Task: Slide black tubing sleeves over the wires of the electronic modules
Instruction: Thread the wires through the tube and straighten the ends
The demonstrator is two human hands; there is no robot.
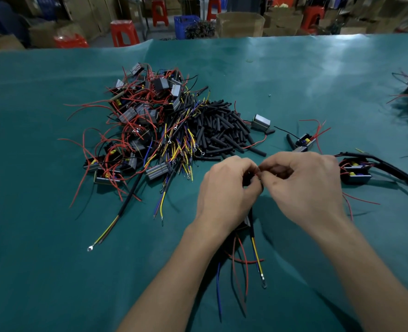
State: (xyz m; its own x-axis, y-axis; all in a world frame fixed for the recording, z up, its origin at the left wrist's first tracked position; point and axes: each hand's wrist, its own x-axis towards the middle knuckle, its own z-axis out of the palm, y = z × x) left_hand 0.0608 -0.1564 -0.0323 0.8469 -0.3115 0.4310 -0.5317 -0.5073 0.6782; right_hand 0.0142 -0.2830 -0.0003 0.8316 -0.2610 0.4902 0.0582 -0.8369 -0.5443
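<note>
Green worktop (54,236). Far-left heap of modules (136,121), pile of black sleeves (222,130) beside it. Near centre, left hand (224,190) and right hand (303,185) curled together, pinching red wire (258,173); held module's wires (246,255) trailing below.

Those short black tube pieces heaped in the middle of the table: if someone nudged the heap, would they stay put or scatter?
The black tubing sleeves look round and short, so they would probably roll and scatter on the smooth green table cover. They seem hollow and thin, so likely very light. A few strays already lie beside the heap.
</note>
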